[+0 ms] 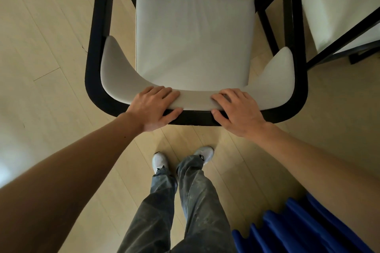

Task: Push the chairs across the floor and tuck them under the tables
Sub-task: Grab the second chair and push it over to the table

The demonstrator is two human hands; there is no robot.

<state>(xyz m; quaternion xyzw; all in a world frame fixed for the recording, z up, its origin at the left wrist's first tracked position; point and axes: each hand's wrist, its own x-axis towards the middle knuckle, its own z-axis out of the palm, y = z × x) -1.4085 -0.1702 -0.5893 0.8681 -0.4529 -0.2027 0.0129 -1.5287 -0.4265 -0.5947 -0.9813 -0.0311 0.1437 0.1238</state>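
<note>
Left hand (154,107): fingers (164,91) are lying over the padded grey backrest (195,102) of the chair (193,43), with the thumb pressing against the black frame below; the hand is clasping the top of the back.

Right hand (238,111): fingers (224,96) are curling over the same backrest, the thumb resting on the black frame; the hand is likewise gripping the chair back. The two hands are sitting near each other, apart, either side of the middle of the back.

Forearms: both bare, reaching forward and down from the lower corners of the view.

Chair: black frame with curved armrests, pale grey seat cushion, grey padding wrapping round the inside of the back. It is standing upright on the floor (51,47) directly in front of the person, seat facing away.

Second chair (337,6): same black frame and pale cushion, standing just beside the first chair at upper right, only partly in view.

Person: grey trousers and white shoes (160,162), feet standing on the floor just behind the chair back.

Floor: pale wooden boards.

Blue fabric (298,226): folded cloth showing at lower right, under the right forearm.
</note>
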